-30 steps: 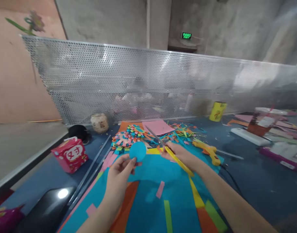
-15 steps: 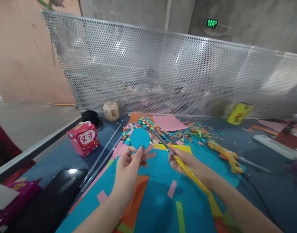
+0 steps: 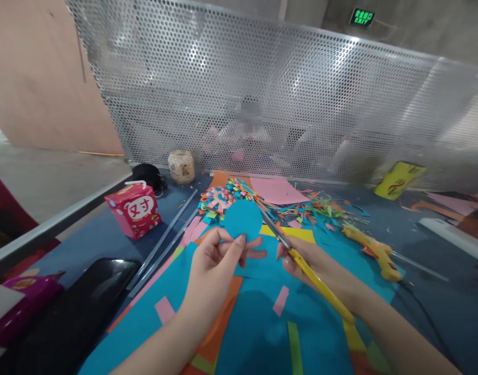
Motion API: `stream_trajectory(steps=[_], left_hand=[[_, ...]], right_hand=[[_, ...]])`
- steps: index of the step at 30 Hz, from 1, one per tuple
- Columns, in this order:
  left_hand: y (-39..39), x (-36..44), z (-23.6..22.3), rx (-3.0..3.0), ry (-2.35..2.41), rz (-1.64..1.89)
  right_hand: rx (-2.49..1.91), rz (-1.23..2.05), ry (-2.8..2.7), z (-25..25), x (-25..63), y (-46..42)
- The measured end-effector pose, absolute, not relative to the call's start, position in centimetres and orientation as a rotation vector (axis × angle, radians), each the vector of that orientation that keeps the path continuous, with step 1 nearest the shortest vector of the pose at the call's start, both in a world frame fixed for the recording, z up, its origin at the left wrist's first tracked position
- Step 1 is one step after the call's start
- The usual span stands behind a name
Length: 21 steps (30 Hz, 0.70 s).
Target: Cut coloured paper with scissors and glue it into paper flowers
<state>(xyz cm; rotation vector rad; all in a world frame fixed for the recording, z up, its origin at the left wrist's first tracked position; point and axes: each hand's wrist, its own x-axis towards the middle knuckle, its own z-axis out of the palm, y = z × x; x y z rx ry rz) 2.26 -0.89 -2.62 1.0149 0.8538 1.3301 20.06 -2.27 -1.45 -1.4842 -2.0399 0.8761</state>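
Note:
Between thumb and fingers, my left hand [image 3: 225, 255] pinches the lower edge of a blue paper circle [image 3: 243, 219], held upright. My right hand [image 3: 307, 260] grips yellow-handled scissors [image 3: 320, 286]; their blades point up and left, the tips close to the circle's right edge. Whether the blades touch the paper I cannot tell. Under both hands lie large blue paper sheets [image 3: 258, 333], with a pink strip [image 3: 281, 300] and a green strip [image 3: 295, 348] on top. Behind the circle is a heap of small coloured paper pieces [image 3: 213, 200], partly hidden.
A yellow glue gun [image 3: 374, 252] with its cord lies at right. At left are a pink box [image 3: 134, 211], clear glue sticks [image 3: 164, 234] and a black phone [image 3: 78, 307]. A perforated metal screen [image 3: 262, 99] stands behind, a person visible through it. A yellow can [image 3: 398, 179] stands far right.
My left hand and the blue circle have moved slightly right and nearer the camera. The scissors have shifted a little right and down. The view has tilted downward a bit.

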Motion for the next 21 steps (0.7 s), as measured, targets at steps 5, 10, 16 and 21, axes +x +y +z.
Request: stream_trajectory(steps=[5,10,16,21], left_hand=[[-1.18,2.54,-2.45,1.031,0.865,1.299],[-1.28,2.57,-2.35,1.03,0.863,1.28],[-1.34,2.61,-2.21,1.01,0.876,1.267],[-1.42,2.54,-2.19,0.994,0.868,1.268]], right_hand=[[-1.414,0.832,-2.056,-1.11,19.78,-2.42],[-1.411,0.831,-2.062,-1.12,19.8,-2.34],[-1.437,0.851,-2.058,-1.14,19.79,-2.44],[-1.447,0.837,-2.057,-1.19,19.87,-2.34]])
